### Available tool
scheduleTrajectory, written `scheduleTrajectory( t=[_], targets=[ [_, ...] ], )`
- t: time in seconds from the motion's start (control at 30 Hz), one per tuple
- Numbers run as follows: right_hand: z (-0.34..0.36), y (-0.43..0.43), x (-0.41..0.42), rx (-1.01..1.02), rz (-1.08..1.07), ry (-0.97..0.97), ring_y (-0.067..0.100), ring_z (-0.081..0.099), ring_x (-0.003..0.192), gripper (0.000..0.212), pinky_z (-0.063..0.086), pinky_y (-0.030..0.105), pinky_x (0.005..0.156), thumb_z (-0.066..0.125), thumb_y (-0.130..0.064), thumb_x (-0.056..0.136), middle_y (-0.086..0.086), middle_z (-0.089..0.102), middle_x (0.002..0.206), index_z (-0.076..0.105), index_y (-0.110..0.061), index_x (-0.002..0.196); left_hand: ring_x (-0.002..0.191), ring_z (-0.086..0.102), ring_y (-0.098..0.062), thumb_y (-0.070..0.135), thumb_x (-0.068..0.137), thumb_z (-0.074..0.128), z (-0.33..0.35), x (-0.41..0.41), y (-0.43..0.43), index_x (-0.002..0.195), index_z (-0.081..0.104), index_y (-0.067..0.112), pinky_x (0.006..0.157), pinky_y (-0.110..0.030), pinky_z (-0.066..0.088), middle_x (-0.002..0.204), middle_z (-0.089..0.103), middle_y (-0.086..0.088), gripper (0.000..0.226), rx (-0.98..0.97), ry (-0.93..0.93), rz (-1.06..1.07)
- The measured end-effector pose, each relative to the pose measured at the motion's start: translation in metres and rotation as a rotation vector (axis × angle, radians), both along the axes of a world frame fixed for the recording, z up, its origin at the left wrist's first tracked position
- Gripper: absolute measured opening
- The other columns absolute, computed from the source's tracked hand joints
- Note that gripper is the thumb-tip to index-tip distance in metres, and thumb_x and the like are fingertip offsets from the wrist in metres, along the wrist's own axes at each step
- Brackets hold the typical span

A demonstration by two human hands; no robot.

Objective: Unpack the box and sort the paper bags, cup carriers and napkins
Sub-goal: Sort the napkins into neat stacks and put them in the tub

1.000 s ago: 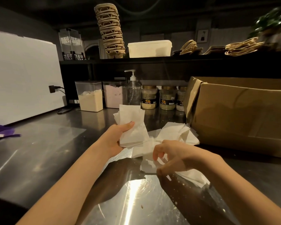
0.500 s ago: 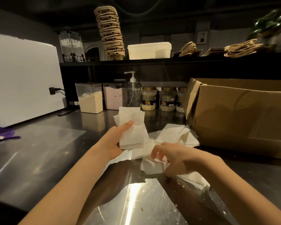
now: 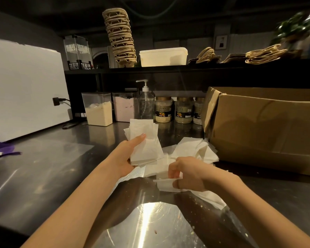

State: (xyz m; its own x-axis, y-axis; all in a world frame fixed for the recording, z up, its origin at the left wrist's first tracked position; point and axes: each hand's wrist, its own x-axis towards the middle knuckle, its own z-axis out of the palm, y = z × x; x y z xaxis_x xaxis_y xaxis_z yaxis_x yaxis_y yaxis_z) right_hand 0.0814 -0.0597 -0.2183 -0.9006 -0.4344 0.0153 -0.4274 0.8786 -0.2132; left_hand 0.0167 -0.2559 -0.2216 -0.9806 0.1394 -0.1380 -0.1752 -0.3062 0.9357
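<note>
1. Our left hand (image 3: 130, 153) holds a stack of napkins (image 3: 145, 140) upright above the middle of the table (image 3: 34, 176). The thumb lies across the front sheet; the fingers are hidden behind.
2. Our right hand (image 3: 188, 174) is curled, thumb and fingertips pinching the edge of a single napkin (image 3: 166, 186) just above the table, near the stack.
3. Loose napkins (image 3: 191, 149) lie in an untidy heap between the hands and the cardboard box (image 3: 267, 126), touching its near corner. We see no print on any of them.
4. The box stands open at the right edge of the table, one flap bent down on its left side. We find no writing on its plain brown face.
5. On the shelf (image 3: 168, 68) above the back edge, the cup carriers (image 3: 121, 36) rise in a tall leaning stack. To the right of them is a white lidded tub (image 3: 163, 57), then flat paper bags (image 3: 265, 53) with twisted handles.
6. Two clear holders (image 3: 76, 52) at the shelf's left end carry black bands with white Chinese characters. We read "哇塞" and cannot be sure of the third.
7. Along the back edge stand two clear bins of powder (image 3: 98, 111), a pump bottle (image 3: 147, 102) and three jars (image 3: 163, 109) with dark labels. Their small Chinese text is too fine for us to read.
8. At the left edge we see a white panel (image 3: 23, 86), unmarked, and a purple cloth (image 3: 0, 149).
</note>
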Motion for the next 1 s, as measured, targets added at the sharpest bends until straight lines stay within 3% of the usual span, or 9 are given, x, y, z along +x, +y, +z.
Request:
scheduleTrajectory(
  t=[0.2, 0.37, 0.53, 0.73, 0.9, 1.0],
  targets=[
    [0.0, -0.001, 0.001, -0.059, -0.032, 0.002, 0.019, 0.054, 0.106, 0.028, 0.042, 0.019, 0.082, 0.058, -0.017, 0.091, 0.004, 0.059, 0.124, 0.061, -0.016, 0.119, 0.109, 0.056, -0.031, 0.025, 0.091, 0.064, -0.001, -0.001, -0.001, 0.123, 0.052, 0.025, 0.083, -0.047, 0.054, 0.119, 0.059, -0.011, 0.034, -0.007, 0.002, -0.004],
    [0.008, 0.003, 0.005, -0.014, 0.033, -0.101, 0.011, 0.048, 0.099, 0.038, 0.04, 0.012, 0.071, 0.066, -0.013, 0.084, 0.0, 0.053, 0.124, 0.058, -0.021, 0.12, 0.107, 0.057, -0.031, 0.024, 0.091, 0.064, 0.0, 0.001, -0.001, 0.12, 0.053, 0.025, 0.083, -0.048, 0.053, 0.117, 0.059, -0.011, 0.031, 0.004, 0.002, -0.012],
    [0.009, 0.004, 0.005, 0.055, 0.04, -0.102, 0.014, 0.044, 0.107, 0.055, 0.044, 0.021, 0.086, 0.066, -0.005, 0.082, 0.0, 0.047, 0.129, 0.05, -0.026, 0.129, 0.109, 0.056, -0.031, 0.025, 0.09, 0.064, 0.0, 0.001, -0.001, 0.123, 0.052, 0.026, 0.084, -0.048, 0.053, 0.12, 0.058, -0.012, 0.035, 0.004, 0.009, -0.032],
    [0.0, -0.002, 0.002, -0.007, 0.022, 0.045, 0.015, 0.049, 0.105, 0.034, 0.04, 0.021, 0.086, 0.059, -0.01, 0.09, 0.002, 0.055, 0.124, 0.06, -0.023, 0.122, 0.11, 0.056, -0.032, 0.026, 0.091, 0.064, -0.001, 0.001, -0.001, 0.128, 0.051, 0.024, 0.086, -0.048, 0.054, 0.121, 0.058, -0.012, 0.04, -0.004, 0.008, -0.033],
    [-0.004, -0.004, 0.0, -0.124, -0.008, 0.086, 0.009, 0.046, 0.094, 0.025, 0.031, 0.012, 0.071, 0.056, -0.02, 0.094, 0.001, 0.06, 0.121, 0.065, -0.019, 0.118, 0.11, 0.056, -0.032, 0.025, 0.091, 0.064, -0.001, 0.001, -0.001, 0.127, 0.051, 0.024, 0.082, -0.047, 0.055, 0.121, 0.058, -0.012, 0.039, -0.005, 0.014, -0.031],
    [0.003, -0.003, 0.002, -0.246, -0.051, 0.096, 0.01, 0.049, 0.094, 0.019, 0.031, 0.006, 0.062, 0.056, -0.02, 0.094, -0.002, 0.06, 0.108, 0.066, -0.017, 0.11, 0.11, 0.057, -0.032, 0.025, 0.09, 0.064, 0.0, 0.002, -0.001, 0.127, 0.051, 0.024, 0.078, -0.046, 0.056, 0.121, 0.058, -0.013, 0.039, 0.005, 0.018, -0.033]
  ],
)
